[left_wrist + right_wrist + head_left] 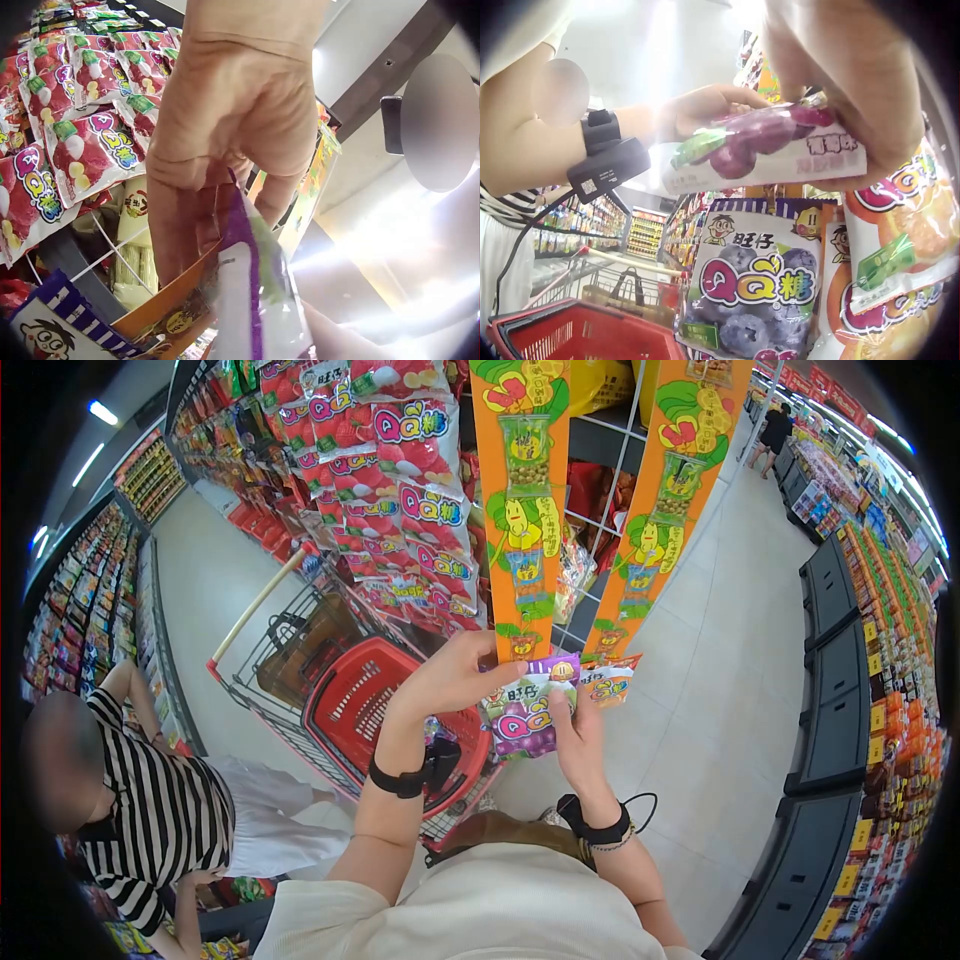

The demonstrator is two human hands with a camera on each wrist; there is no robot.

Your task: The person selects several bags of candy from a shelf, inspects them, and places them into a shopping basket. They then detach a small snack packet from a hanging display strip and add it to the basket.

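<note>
Both hands hold a grape gummy candy bag [525, 725] in front of the chest, white and purple with QQ lettering. My left hand [450, 678] pinches its upper left edge, thumb in front, beside the foot of an orange hanging strip [520, 585]. In the left wrist view, the bag's purple edge [253, 300] runs up between the thumb and fingers. My right hand [580, 740] grips the bag's right side, thumb on its front. Behind it hang a blueberry gummy bag [754, 281] and an orange gummy bag [610, 680].
Red lychee gummy bags [410, 490] hang on the rack. Left of me stands a shopping cart [250, 670] with a red basket [345, 680] and a brown bag. A person in a striped shirt [165, 800] is close at left. Dark shelf units [825, 710] line the right aisle.
</note>
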